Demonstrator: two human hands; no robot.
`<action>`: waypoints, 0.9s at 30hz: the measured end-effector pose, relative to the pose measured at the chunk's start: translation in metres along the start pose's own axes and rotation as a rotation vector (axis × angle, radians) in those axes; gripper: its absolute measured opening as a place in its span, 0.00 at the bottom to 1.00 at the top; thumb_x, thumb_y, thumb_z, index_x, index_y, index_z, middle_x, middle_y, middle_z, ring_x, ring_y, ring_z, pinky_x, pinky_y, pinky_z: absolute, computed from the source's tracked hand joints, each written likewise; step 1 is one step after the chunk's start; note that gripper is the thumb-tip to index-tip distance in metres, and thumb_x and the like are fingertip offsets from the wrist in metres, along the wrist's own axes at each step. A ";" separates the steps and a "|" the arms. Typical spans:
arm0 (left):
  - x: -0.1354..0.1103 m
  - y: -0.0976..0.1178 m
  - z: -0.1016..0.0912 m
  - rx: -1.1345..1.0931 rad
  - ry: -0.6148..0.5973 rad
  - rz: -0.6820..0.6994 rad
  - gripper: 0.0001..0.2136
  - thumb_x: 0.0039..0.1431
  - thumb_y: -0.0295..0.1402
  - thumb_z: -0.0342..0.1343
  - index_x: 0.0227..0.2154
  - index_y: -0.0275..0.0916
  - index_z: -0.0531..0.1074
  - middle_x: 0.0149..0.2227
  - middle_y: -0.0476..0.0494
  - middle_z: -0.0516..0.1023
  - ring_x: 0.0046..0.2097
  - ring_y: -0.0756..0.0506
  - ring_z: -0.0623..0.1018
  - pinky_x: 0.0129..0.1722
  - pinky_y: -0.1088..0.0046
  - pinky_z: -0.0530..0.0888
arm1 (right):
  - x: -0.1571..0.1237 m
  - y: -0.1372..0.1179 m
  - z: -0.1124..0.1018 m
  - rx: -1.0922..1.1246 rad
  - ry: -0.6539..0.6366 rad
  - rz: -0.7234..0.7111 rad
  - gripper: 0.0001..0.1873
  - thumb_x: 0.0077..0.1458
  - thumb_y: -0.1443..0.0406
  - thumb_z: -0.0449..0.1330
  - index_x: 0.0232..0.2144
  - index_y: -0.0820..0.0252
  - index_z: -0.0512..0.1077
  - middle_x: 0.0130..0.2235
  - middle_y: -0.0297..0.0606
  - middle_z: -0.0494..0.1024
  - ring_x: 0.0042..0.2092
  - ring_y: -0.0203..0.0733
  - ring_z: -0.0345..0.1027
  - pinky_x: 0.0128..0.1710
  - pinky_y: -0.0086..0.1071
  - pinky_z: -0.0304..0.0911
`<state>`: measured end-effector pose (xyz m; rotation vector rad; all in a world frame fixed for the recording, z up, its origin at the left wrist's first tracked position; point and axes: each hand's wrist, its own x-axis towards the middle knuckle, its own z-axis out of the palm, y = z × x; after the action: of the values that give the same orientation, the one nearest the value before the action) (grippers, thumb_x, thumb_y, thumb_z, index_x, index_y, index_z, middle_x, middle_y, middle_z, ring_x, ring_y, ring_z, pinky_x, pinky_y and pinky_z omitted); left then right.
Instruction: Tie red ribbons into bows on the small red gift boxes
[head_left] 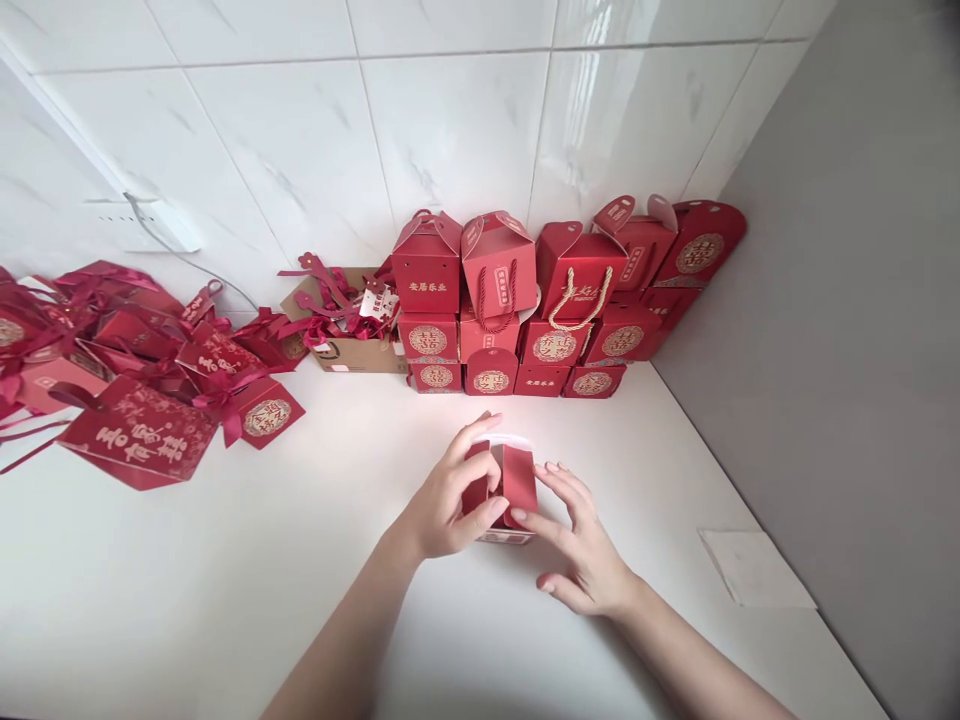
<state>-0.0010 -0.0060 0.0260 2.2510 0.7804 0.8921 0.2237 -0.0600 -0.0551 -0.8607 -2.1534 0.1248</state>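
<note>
A small red gift box (520, 485) stands on the white tabletop in front of me, its top flaps partly folded in with a gap between them. My left hand (456, 495) grips it from the left, thumb and bent fingers at the gap and one finger stretched over the far edge. On the other side, my right hand (581, 540) has its fingers spread, with fingertips touching the right flap and side of the box. A pale curved flap shows at the box's back edge. The inside is mostly hidden by my fingers.
Stacked red gift boxes (555, 345), some with rope handles, line the tiled wall. A cardboard box (360, 357) of ribbons and tags adjoins them. Red boxes with ribbons (139, 430) are heaped at left. A white square plate (756, 568) lies by the grey wall at right.
</note>
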 end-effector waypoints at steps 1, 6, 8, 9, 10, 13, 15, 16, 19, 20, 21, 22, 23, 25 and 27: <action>0.000 -0.001 0.002 -0.014 0.025 0.016 0.09 0.61 0.39 0.51 0.31 0.39 0.64 0.67 0.31 0.56 0.68 0.30 0.56 0.60 0.49 0.65 | 0.000 0.000 -0.001 -0.002 -0.007 -0.006 0.34 0.61 0.43 0.45 0.66 0.42 0.54 0.71 0.41 0.40 0.68 0.65 0.44 0.63 0.65 0.48; -0.002 -0.003 0.023 -0.048 0.144 0.218 0.15 0.60 0.48 0.51 0.33 0.39 0.60 0.62 0.25 0.60 0.64 0.29 0.63 0.58 0.47 0.67 | 0.005 -0.002 -0.011 -0.041 -0.023 -0.031 0.34 0.61 0.41 0.42 0.63 0.46 0.60 0.72 0.43 0.35 0.70 0.66 0.37 0.63 0.67 0.44; -0.003 -0.001 0.033 -0.025 0.173 0.301 0.17 0.59 0.50 0.50 0.33 0.40 0.59 0.61 0.25 0.61 0.63 0.29 0.65 0.56 0.48 0.70 | 0.006 -0.003 -0.013 -0.025 0.017 -0.045 0.32 0.62 0.42 0.42 0.59 0.50 0.64 0.72 0.43 0.36 0.70 0.65 0.36 0.64 0.65 0.45; -0.003 0.000 0.038 -0.006 0.195 0.337 0.17 0.60 0.50 0.50 0.33 0.40 0.59 0.60 0.25 0.62 0.62 0.29 0.66 0.55 0.48 0.71 | 0.007 -0.003 -0.014 0.000 0.063 -0.054 0.31 0.62 0.43 0.43 0.57 0.51 0.64 0.72 0.44 0.38 0.70 0.64 0.37 0.64 0.64 0.47; -0.003 0.000 0.042 0.014 0.219 0.368 0.17 0.60 0.50 0.49 0.33 0.40 0.59 0.59 0.25 0.62 0.61 0.29 0.67 0.53 0.48 0.73 | 0.007 -0.003 -0.014 0.033 0.117 -0.062 0.29 0.62 0.43 0.44 0.55 0.52 0.64 0.71 0.45 0.40 0.70 0.62 0.39 0.63 0.64 0.49; -0.005 -0.003 0.048 0.063 0.320 0.419 0.15 0.59 0.47 0.49 0.33 0.39 0.59 0.57 0.27 0.64 0.59 0.29 0.70 0.50 0.49 0.75 | 0.006 -0.002 -0.013 0.126 0.252 -0.051 0.25 0.61 0.45 0.49 0.52 0.53 0.61 0.70 0.46 0.45 0.69 0.61 0.44 0.62 0.62 0.53; -0.006 -0.008 0.049 0.089 0.391 0.417 0.12 0.59 0.43 0.49 0.33 0.40 0.59 0.58 0.28 0.64 0.57 0.30 0.72 0.49 0.49 0.75 | 0.004 0.001 -0.012 0.163 0.280 -0.005 0.23 0.60 0.47 0.52 0.50 0.53 0.60 0.69 0.47 0.48 0.68 0.62 0.46 0.60 0.62 0.56; -0.006 -0.011 0.049 0.101 0.418 0.413 0.11 0.58 0.42 0.48 0.32 0.40 0.59 0.58 0.29 0.64 0.57 0.31 0.72 0.49 0.49 0.76 | 0.003 0.002 -0.012 0.176 0.281 0.026 0.23 0.60 0.47 0.53 0.50 0.53 0.60 0.68 0.48 0.48 0.68 0.62 0.48 0.59 0.62 0.58; -0.006 -0.018 0.048 0.120 0.479 0.393 0.11 0.58 0.43 0.47 0.32 0.41 0.58 0.58 0.31 0.64 0.54 0.33 0.74 0.48 0.49 0.76 | 0.002 0.005 -0.012 0.203 0.280 0.078 0.22 0.60 0.49 0.54 0.50 0.53 0.60 0.67 0.51 0.51 0.66 0.63 0.52 0.55 0.59 0.64; -0.006 -0.019 0.049 0.121 0.502 0.391 0.12 0.58 0.44 0.46 0.32 0.41 0.58 0.58 0.32 0.64 0.53 0.33 0.75 0.48 0.49 0.76 | 0.003 0.005 -0.012 0.207 0.283 0.077 0.22 0.60 0.50 0.54 0.50 0.53 0.60 0.66 0.52 0.52 0.66 0.62 0.53 0.54 0.58 0.65; -0.006 -0.021 0.049 0.122 0.529 0.389 0.12 0.59 0.45 0.45 0.32 0.41 0.59 0.58 0.32 0.65 0.53 0.33 0.75 0.48 0.48 0.75 | 0.003 0.005 -0.013 0.210 0.288 0.070 0.22 0.60 0.51 0.55 0.51 0.54 0.60 0.65 0.52 0.53 0.65 0.62 0.53 0.54 0.58 0.66; -0.006 -0.022 0.050 0.123 0.562 0.386 0.13 0.59 0.46 0.45 0.31 0.42 0.59 0.57 0.33 0.66 0.53 0.33 0.75 0.49 0.48 0.75 | 0.004 0.004 -0.014 0.212 0.288 0.064 0.21 0.60 0.52 0.55 0.51 0.53 0.60 0.64 0.52 0.54 0.65 0.61 0.54 0.54 0.57 0.66; -0.006 -0.023 0.051 0.125 0.595 0.382 0.13 0.59 0.47 0.45 0.31 0.42 0.59 0.56 0.34 0.67 0.52 0.33 0.75 0.49 0.47 0.75 | 0.006 0.003 -0.014 0.215 0.279 0.060 0.21 0.59 0.53 0.56 0.51 0.53 0.60 0.64 0.52 0.55 0.65 0.60 0.54 0.54 0.57 0.66; -0.006 -0.024 0.052 0.141 0.640 0.360 0.14 0.60 0.47 0.44 0.31 0.42 0.60 0.56 0.34 0.67 0.53 0.34 0.75 0.49 0.47 0.74 | 0.007 0.001 -0.016 0.219 0.241 0.061 0.22 0.58 0.55 0.57 0.52 0.53 0.60 0.64 0.51 0.55 0.65 0.60 0.54 0.55 0.57 0.65; -0.007 -0.025 0.052 0.163 0.636 0.324 0.15 0.61 0.49 0.43 0.30 0.42 0.61 0.56 0.34 0.68 0.54 0.34 0.74 0.50 0.48 0.74 | 0.008 0.000 -0.017 0.211 0.208 0.071 0.24 0.57 0.58 0.59 0.54 0.52 0.59 0.63 0.50 0.56 0.65 0.60 0.54 0.56 0.57 0.65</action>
<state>0.0260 -0.0103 -0.0252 2.2815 0.7792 1.8096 0.2321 -0.0583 -0.0378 -0.7909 -1.8788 0.2806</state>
